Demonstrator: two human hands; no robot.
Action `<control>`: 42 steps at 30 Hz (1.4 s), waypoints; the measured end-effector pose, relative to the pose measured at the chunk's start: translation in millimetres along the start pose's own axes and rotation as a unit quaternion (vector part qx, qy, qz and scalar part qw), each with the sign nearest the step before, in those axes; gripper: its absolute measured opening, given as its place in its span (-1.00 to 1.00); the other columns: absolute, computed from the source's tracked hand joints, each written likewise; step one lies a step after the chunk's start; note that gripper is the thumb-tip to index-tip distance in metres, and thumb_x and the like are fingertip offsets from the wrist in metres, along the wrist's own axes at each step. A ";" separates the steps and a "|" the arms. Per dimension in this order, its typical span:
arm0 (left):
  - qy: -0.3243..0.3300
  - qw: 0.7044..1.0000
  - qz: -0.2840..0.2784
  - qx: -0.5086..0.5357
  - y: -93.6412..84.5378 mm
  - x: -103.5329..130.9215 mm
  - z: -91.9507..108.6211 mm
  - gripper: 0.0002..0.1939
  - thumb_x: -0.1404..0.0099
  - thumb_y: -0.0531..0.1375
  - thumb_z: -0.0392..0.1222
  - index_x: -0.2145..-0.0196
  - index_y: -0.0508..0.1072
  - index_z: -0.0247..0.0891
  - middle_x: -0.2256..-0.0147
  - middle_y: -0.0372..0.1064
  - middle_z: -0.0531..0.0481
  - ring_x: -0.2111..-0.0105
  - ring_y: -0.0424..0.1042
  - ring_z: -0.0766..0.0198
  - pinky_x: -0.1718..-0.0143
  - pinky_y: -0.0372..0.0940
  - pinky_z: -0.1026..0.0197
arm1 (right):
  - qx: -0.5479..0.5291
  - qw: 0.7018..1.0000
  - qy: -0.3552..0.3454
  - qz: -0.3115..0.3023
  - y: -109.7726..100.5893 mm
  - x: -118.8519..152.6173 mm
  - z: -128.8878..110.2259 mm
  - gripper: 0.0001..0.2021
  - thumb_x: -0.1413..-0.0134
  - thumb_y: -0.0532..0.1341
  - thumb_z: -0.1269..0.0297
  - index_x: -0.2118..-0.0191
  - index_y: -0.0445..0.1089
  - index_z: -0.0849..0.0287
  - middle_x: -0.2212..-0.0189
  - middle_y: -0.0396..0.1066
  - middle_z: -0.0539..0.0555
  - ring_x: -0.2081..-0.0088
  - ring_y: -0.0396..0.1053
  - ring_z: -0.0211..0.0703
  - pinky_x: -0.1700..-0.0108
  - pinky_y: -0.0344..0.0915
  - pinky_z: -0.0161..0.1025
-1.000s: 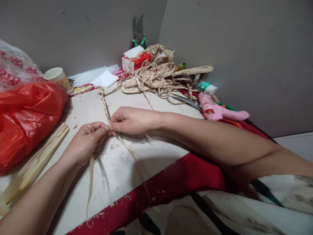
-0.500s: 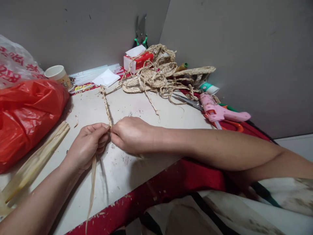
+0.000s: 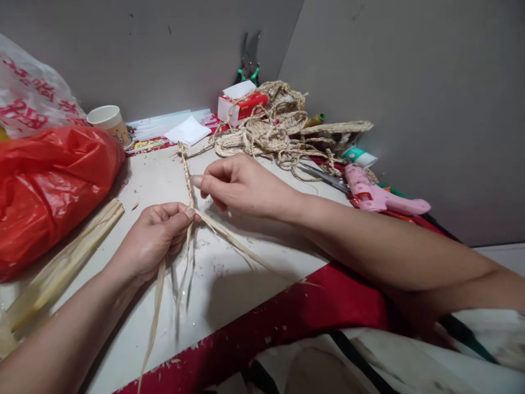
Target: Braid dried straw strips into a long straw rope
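Between the thumb and fingers of my left hand (image 3: 164,232) is the lower end of a braided straw cord (image 3: 187,178). The cord runs up across the white tabletop toward the pile at the back. Loose flat straw strands (image 3: 238,243) fan out below the pinch, some down to the front edge and some toward the right. My right hand (image 3: 241,186) is just right of the cord, above the table, its thumb and forefinger apart with nothing visible between them. Its other fingers are curled and partly hidden.
A red plastic bag (image 3: 61,186) and a bundle of dry straw (image 3: 69,262) lie on the left. At the back are a paper cup (image 3: 109,125), a tissue pack (image 3: 241,108) and heaped braided cord (image 3: 262,134). Scissors (image 3: 324,176) and a pink glue gun (image 3: 377,191) lie on the right.
My right hand has let go of the strands beside my left hand and moved up and right, its fingers opening. The strands now spread out. My left hand keeps its pinch.
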State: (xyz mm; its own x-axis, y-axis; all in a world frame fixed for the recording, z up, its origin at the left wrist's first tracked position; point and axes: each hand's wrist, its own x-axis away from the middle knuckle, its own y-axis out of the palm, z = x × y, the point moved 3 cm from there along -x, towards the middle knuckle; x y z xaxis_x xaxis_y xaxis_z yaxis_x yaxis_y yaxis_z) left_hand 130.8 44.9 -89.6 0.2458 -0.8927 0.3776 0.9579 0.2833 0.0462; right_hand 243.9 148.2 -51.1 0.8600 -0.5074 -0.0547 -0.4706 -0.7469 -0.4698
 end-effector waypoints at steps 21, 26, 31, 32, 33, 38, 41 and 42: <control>0.056 0.958 -0.076 -0.273 -11.1 3.8 16.2 -0.75 -0.22 0.11 -0.05 0.44 0.42 -0.30 0.63 0.20 0.11 0.69 0.03 0.47 0.68 -0.05 0.39 | -0.330 0.890 0.257 -0.181 36.9 -3.6 33.4 -0.73 -0.13 0.10 0.36 0.58 0.26 0.30 0.85 -0.15 -0.20 0.79 -0.27 -0.50 0.77 -0.27 -0.48; 0.000 0.950 -0.104 -0.296 -3.2 16.0 19.8 -0.64 -0.29 -0.01 0.01 0.47 0.38 -0.29 0.64 0.30 0.02 0.71 0.20 0.38 0.67 0.09 0.33 | -0.357 0.894 0.251 -0.104 42.0 1.6 28.2 -0.76 -0.10 0.10 0.43 0.57 0.24 0.29 0.83 -0.13 -0.20 0.78 -0.26 -0.49 0.76 -0.28 -0.46; 0.055 0.956 -0.036 -0.285 10.1 18.6 7.6 -0.71 -0.30 -0.01 -0.03 0.22 0.35 -0.28 0.54 0.40 0.01 0.68 0.30 0.35 0.64 0.17 0.32 | -0.405 0.870 0.268 -0.079 46.8 6.1 25.9 -0.69 -0.11 0.07 0.40 0.64 0.07 0.22 0.80 -0.13 -0.18 0.76 -0.26 -0.50 0.75 -0.31 -0.47; 0.068 0.954 -0.023 -0.290 12.1 18.5 5.3 -0.71 -0.30 -0.01 -0.04 0.19 0.35 -0.27 0.54 0.40 0.02 0.67 0.30 0.35 0.63 0.17 0.32 | -0.406 0.871 0.266 -0.079 47.4 6.4 25.9 -0.69 -0.09 0.07 0.41 0.64 0.05 0.22 0.80 -0.12 -0.18 0.76 -0.26 -0.50 0.75 -0.31 -0.47; 0.075 0.952 -0.014 -0.295 13.6 18.4 3.9 -0.71 -0.30 -0.01 -0.06 0.16 0.35 -0.27 0.54 0.40 0.03 0.66 0.30 0.35 0.62 0.17 0.33 | -0.405 0.873 0.262 -0.077 47.9 6.5 26.0 -0.69 -0.07 0.07 0.43 0.65 0.03 0.21 0.80 -0.12 -0.18 0.76 -0.26 -0.50 0.75 -0.30 -0.47; 0.018 0.954 -0.050 -0.295 8.9 19.5 13.9 -0.67 -0.18 0.13 -0.08 0.14 0.38 -0.29 0.64 0.34 0.08 0.70 0.21 0.36 0.69 0.05 0.35 | -0.396 0.880 0.252 -0.077 47.7 4.6 26.9 -0.72 0.04 0.08 0.50 0.66 0.01 0.21 0.80 -0.14 -0.19 0.75 -0.27 -0.50 0.75 -0.30 -0.48; 0.013 0.956 0.006 -0.291 -5.6 16.5 28.1 -0.73 -0.14 0.14 -0.07 0.29 0.44 -0.31 0.70 0.24 0.11 0.71 0.16 0.37 0.69 0.02 0.35 | -0.401 0.876 0.250 -0.102 46.0 3.1 26.1 -0.77 0.02 0.07 0.49 0.63 0.09 0.23 0.80 -0.17 -0.20 0.74 -0.30 -0.50 0.74 -0.31 -0.49; 0.037 0.955 0.055 -0.288 -11.1 14.6 31.9 -0.76 -0.13 0.14 -0.09 0.33 0.45 -0.31 0.69 0.24 0.10 0.69 0.16 0.38 0.67 0.02 0.35 | -0.404 0.873 0.249 -0.112 45.5 2.6 25.9 -0.80 0.01 0.06 0.48 0.60 0.13 0.24 0.80 -0.17 -0.21 0.74 -0.31 -0.50 0.74 -0.31 -0.49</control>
State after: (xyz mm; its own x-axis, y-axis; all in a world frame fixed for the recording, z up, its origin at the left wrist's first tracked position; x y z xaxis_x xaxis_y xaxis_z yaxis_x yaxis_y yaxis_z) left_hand 119.1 39.9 -55.1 0.3395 -0.8966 0.2842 0.8427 0.1557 -0.5154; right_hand 229.9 124.0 -95.4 0.8509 -0.2828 0.4427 -0.4593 -0.8095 0.3658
